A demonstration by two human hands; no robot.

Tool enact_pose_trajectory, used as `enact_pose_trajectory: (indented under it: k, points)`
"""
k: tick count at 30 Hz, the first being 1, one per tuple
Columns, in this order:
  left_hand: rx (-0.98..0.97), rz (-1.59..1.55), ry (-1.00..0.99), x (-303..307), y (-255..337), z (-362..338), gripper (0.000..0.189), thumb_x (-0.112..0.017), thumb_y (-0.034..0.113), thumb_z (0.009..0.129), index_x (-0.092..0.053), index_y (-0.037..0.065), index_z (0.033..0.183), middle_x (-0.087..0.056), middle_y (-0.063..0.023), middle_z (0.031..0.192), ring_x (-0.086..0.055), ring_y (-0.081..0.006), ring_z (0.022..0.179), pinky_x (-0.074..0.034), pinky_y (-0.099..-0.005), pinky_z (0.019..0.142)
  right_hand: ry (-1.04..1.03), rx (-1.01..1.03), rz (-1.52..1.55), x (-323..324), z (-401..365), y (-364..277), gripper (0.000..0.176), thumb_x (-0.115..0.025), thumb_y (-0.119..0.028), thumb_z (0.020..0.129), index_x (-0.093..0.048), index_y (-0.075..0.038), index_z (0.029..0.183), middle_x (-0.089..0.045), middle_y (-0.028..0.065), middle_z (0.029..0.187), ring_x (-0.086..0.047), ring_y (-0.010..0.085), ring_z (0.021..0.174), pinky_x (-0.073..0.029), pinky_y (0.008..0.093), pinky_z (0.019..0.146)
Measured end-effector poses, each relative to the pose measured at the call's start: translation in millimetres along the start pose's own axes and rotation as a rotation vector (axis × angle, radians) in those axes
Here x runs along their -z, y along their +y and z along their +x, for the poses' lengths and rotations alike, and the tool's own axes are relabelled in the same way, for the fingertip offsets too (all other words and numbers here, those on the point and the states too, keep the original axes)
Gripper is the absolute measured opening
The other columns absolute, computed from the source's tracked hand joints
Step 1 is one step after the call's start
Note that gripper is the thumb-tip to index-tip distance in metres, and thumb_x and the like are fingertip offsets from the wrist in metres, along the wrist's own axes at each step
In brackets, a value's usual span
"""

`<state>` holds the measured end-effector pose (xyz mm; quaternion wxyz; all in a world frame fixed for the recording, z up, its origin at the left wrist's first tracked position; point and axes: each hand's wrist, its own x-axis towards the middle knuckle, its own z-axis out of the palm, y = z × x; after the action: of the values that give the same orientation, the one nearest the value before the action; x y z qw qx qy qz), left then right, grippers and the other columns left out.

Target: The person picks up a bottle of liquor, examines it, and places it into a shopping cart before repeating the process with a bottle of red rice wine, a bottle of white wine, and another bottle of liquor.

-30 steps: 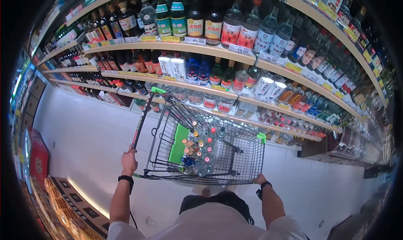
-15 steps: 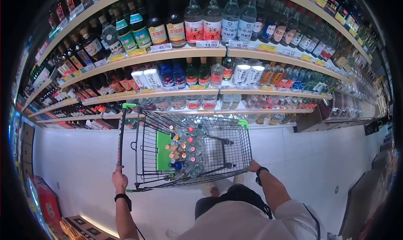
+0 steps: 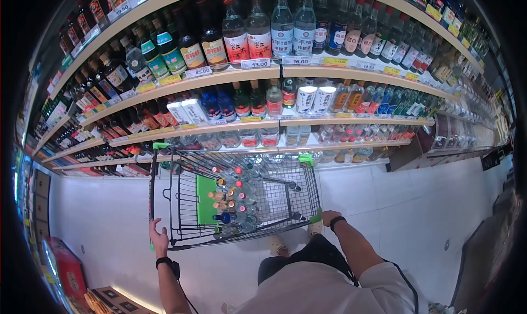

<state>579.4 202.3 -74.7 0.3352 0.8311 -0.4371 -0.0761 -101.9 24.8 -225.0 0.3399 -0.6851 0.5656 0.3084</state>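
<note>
A wire shopping cart (image 3: 189, 204) with green corner pieces and a green panel stands before me, side-on to the shelves. Several glass bottles (image 3: 236, 201) with red, gold, blue and green caps stand grouped in its basket. My left hand (image 3: 159, 240) is at the near end of the cart's handle bar (image 3: 151, 193), its fingers apart and the thumb off the bar. My right hand (image 3: 330, 218) is closed at the cart's near front corner (image 3: 317, 215); its fingertips are partly hidden.
Long curved-looking shelves (image 3: 230, 75) hold rows of liquor bottles with price tags. Brown boxes (image 3: 414, 149) stand at the shelf's right end. A red display case (image 3: 66, 264) is at lower left. My feet (image 3: 278, 245) are beside the cart on pale floor tiles.
The cart with its bottles has shifted slightly left in view, and the shelves have shifted too. My left hand's fingers have loosened from around the handle bar.
</note>
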Motion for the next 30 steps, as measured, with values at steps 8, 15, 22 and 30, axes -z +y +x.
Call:
enact_pose_trajectory:
  k: [8, 15, 22, 30]
  points:
    - [0.1, -0.64, -0.059, -99, 147, -54, 0.025, -0.058, -0.009, 0.087, -0.06, 0.002, 0.11, -0.061, -0.0109, 0.122, -0.058, -0.0191, 0.115, -0.045, -0.0309, 0.097, 0.09, 0.388, -0.006, 33, 37, 17, 0.031, -0.06, -0.023, 0.085, -0.07, -0.013, 0.111, -0.066, 0.0151, 0.122, -0.065, 0.0362, 0.107, -0.053, 0.0439, 0.09]
    - [0.157, -0.88, -0.136, -162, 313, -114, 0.014, -0.067, 0.003, 0.091, -0.063, 0.001, 0.105, -0.067, -0.0023, 0.096, -0.062, -0.0086, 0.087, -0.047, -0.0232, 0.081, 0.725, 0.658, 0.448, 261, 12, 21, 0.03, -0.063, -0.027, 0.088, -0.065, 0.001, 0.078, -0.063, 0.0241, 0.073, -0.063, 0.0391, 0.069, -0.049, 0.0458, 0.066]
    - [0.14, -0.9, -0.251, -201, 385, -152, 0.012, -0.065, 0.002, 0.092, -0.063, 0.002, 0.104, -0.066, -0.001, 0.093, -0.061, -0.0069, 0.085, -0.047, -0.0216, 0.077, 1.237, 0.87, 0.733, 497, -140, -24, 0.023, -0.062, -0.012, 0.089, -0.058, -0.003, 0.111, -0.068, 0.0172, 0.087, -0.067, 0.0346, 0.077, -0.052, 0.042, 0.072]
    - [0.205, -0.934, -0.219, -204, 429, -178, 0.013, -0.065, 0.001, 0.092, -0.063, 0.002, 0.105, -0.067, -0.0025, 0.097, -0.062, -0.0093, 0.088, -0.049, -0.0242, 0.081, 1.674, 1.031, 0.497, 631, -150, -94, 0.043, -0.072, -0.028, 0.084, -0.059, 0.003, 0.112, -0.068, 0.0219, 0.1, -0.066, 0.0388, 0.097, -0.053, 0.044, 0.085]
